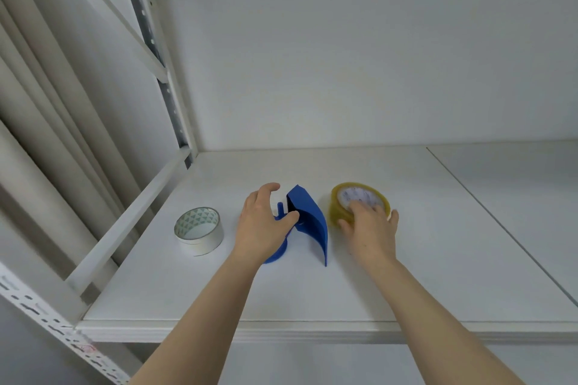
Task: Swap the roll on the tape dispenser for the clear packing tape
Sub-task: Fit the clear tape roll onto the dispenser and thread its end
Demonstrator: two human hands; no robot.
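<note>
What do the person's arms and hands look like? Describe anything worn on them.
Both forearms are bare, with no sleeves in view. The left hand and right hand wear no gloves, and no rings, watch or bracelets can be seen on them.

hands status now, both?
Left hand: closing loosely around the blue tape dispenser, thumb on it.
Right hand: fingers spread over the clear packing tape, firm grip cannot be told.

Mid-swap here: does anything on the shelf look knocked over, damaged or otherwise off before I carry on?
Nothing stands out. The white roll lies flat on the shelf, left of the blue dispenser, apart from it. The left hand is on the dispenser and the right hand rests on the clear packing tape, which also lies flat.
</note>
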